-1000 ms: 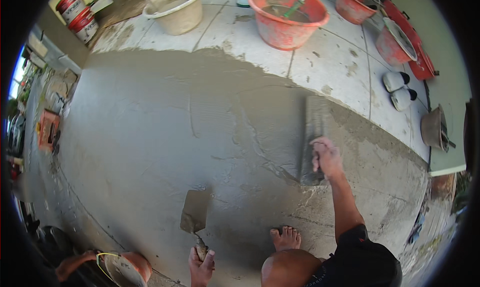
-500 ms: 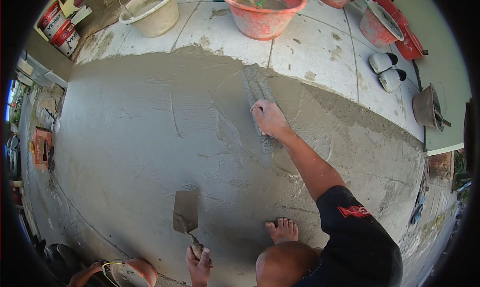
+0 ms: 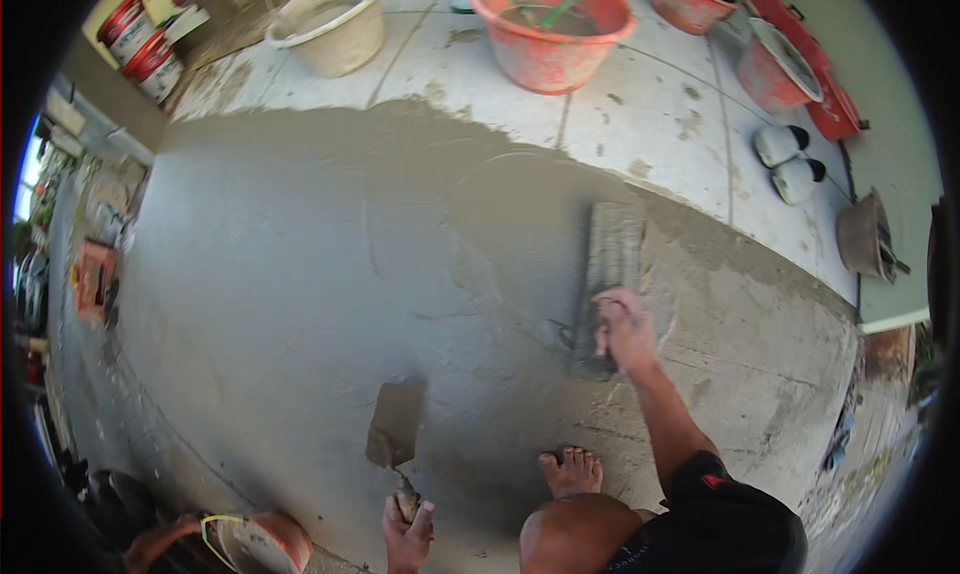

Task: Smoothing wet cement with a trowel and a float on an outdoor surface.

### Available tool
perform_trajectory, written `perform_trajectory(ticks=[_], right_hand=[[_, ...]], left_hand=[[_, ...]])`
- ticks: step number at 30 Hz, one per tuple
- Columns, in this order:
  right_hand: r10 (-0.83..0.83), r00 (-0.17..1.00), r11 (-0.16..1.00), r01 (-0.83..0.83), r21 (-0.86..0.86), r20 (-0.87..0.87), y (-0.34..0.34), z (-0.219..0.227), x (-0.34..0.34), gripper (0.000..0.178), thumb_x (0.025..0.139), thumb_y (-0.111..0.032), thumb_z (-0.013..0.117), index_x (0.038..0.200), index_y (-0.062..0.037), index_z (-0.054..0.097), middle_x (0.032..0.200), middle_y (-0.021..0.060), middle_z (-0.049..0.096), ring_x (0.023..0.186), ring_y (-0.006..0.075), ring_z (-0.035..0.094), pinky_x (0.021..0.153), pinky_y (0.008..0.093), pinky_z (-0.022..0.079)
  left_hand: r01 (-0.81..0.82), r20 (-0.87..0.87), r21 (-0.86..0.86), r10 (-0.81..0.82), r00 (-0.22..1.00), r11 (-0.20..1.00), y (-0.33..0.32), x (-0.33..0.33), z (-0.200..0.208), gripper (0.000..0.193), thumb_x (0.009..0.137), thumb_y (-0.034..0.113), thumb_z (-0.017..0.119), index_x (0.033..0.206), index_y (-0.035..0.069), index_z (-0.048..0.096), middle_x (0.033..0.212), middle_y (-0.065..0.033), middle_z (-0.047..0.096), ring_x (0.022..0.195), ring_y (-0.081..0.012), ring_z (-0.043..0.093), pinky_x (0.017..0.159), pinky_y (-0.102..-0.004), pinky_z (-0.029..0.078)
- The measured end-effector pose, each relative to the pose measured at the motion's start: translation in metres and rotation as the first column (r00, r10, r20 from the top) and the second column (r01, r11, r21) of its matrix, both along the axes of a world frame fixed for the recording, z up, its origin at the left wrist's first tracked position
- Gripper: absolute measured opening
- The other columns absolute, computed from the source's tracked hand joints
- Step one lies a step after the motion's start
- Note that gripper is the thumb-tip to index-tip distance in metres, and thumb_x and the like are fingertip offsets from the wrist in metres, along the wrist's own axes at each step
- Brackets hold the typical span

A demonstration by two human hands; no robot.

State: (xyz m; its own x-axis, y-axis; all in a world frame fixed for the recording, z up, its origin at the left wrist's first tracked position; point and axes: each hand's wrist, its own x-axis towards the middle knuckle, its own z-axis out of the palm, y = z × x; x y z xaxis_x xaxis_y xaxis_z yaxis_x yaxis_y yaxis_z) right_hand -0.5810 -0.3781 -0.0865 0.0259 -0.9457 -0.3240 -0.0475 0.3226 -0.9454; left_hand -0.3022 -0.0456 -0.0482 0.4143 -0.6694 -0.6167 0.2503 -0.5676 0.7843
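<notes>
My right hand (image 3: 627,329) is closed round the handle of a long, cement-smeared plastering float (image 3: 612,244), which lies on the wet grey cement (image 3: 300,254). The handle itself is hidden under my fingers. At the lower middle, my left hand (image 3: 407,536) grips the short handle of a trowel (image 3: 396,424). Its flat rectangular blade points away from me, above the cement. Smooth wet cement spreads to the left of the float, while a rougher, drier grey surface (image 3: 740,354) lies on its right. My bare foot (image 3: 573,472) rests near that rougher part.
Beyond the cement, white tiles (image 3: 650,104) carry a red tub (image 3: 553,49) of mortar, a pale tub (image 3: 330,34), a red bucket (image 3: 775,69) and a pair of shoes (image 3: 790,164). Another person's arm (image 3: 160,544) reaches to a bucket (image 3: 265,544) at the lower left.
My right hand has swept the float to the right and nearer to me across the cement. My left hand with the trowel has shifted slightly right in the picture as the view moved.
</notes>
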Motion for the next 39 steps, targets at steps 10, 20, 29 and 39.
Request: perform_trajectory(ticks=[10, 20, 29, 39], right_hand=[[0.082, 0.915, 0.984, -0.137, -0.113, -0.395, 0.006, -0.006, 0.008, 0.019, 0.098, -0.017, 0.056, 0.1, -0.0007, 0.066, 0.069, 0.0061, 0.061, 0.048, 0.0115, 0.055, 0.047, 0.0294, 0.044], [-0.18, 0.979, 0.976, 0.189, -0.106, 0.092, 0.037, 0.003, -0.024, 0.017, 0.103, -0.012, 0.051, 0.113, -0.0024, 0.06, 0.076, 0.0029, 0.053, 0.053, 0.0102, 0.052, 0.045, 0.0266, 0.048], [0.419, 0.904, 0.881, -0.428, -0.204, -0.087, -0.021, -0.024, 0.251, 0.022, 0.099, -0.02, 0.056, 0.11, -0.0047, 0.066, 0.077, 0.0105, 0.065, 0.061, 0.0188, 0.063, 0.06, 0.0372, 0.05], [0.447, 0.8, 0.806, -0.554, -0.208, -0.401, -0.004, -0.025, 0.245, 0.021, 0.098, -0.021, 0.053, 0.108, -0.007, 0.065, 0.094, 0.0219, 0.069, 0.088, 0.0418, 0.066, 0.078, 0.0467, 0.053]], left_hand=[[-0.056, 0.062, 0.054, 0.052, 0.997, 0.997, 0.002, 0.0, 0.011, 0.024, 0.094, 0.014, 0.071, 0.093, 0.007, 0.047, 0.067, 0.003, 0.049, 0.051, -0.0041, 0.046, 0.045, -0.0223, 0.039], [-0.128, 0.009, 0.118, 0.128, 0.992, 0.985, 0.015, 0.005, 0.028, 0.027, 0.093, 0.018, 0.073, 0.096, 0.005, 0.049, 0.066, 0.0037, 0.049, 0.051, -0.004, 0.047, 0.045, -0.0226, 0.039], [-0.259, 0.031, 0.136, 0.257, 0.966, 0.956, 0.025, 0.008, 0.041, 0.026, 0.094, 0.019, 0.072, 0.096, 0.007, 0.048, 0.065, 0.0024, 0.049, 0.049, -0.0061, 0.048, 0.044, -0.0229, 0.041], [-0.166, -0.007, 0.206, 0.171, 0.985, 0.964, 0.03, 0.01, 0.022, 0.048, 0.092, 0.035, 0.074, 0.122, 0.007, 0.05, 0.076, 0.0021, 0.051, 0.058, -0.0076, 0.048, 0.049, -0.022, 0.04]])
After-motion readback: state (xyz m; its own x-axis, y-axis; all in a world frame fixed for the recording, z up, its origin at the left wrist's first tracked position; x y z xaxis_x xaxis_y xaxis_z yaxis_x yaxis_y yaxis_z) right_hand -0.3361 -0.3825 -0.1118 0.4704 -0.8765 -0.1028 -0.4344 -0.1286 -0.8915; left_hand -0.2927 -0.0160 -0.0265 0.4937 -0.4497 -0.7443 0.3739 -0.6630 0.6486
